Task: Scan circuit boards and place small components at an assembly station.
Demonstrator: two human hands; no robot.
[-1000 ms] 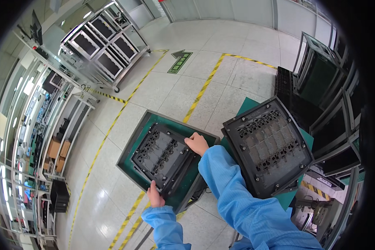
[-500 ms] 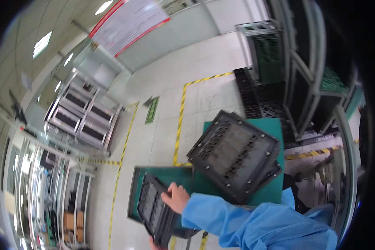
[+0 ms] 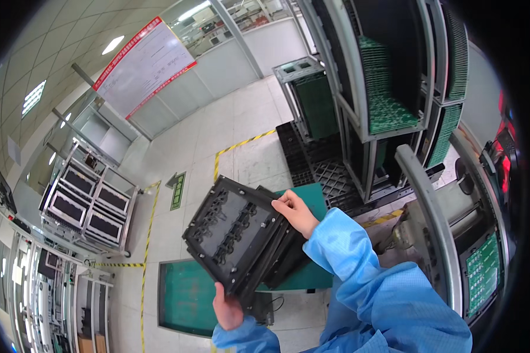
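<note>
Both hands hold a black rectangular fixture plate (image 3: 222, 223) with rows of small clips and screws at its corners. The thumb of my left hand (image 3: 227, 310) lies along its near edge, the other fingers hidden beneath. My right hand (image 3: 295, 213) grips its right edge, fingers curled in. The plate is tilted and overlaps more dark fixtures (image 3: 290, 254) on a green-topped surface (image 3: 313, 194). I cannot tell whether the plate touches them. A dark-rimmed, green-bottomed tray (image 3: 185, 294) is at the lower left.
Metal racks with green circuit boards (image 3: 388, 112) rise on the right, beside black pallets (image 3: 333, 179). A grey rail (image 3: 427, 206) curves close to my right arm. A wheeled cart (image 3: 88, 197) stands left, above shelving (image 3: 53, 288). Yellow-black tape (image 3: 150, 235) marks the floor.
The held plate has moved from over the tray toward the fixtures on the green surface. My right hand has shifted to its right edge, and more of my left hand shows. The view has turned right.
</note>
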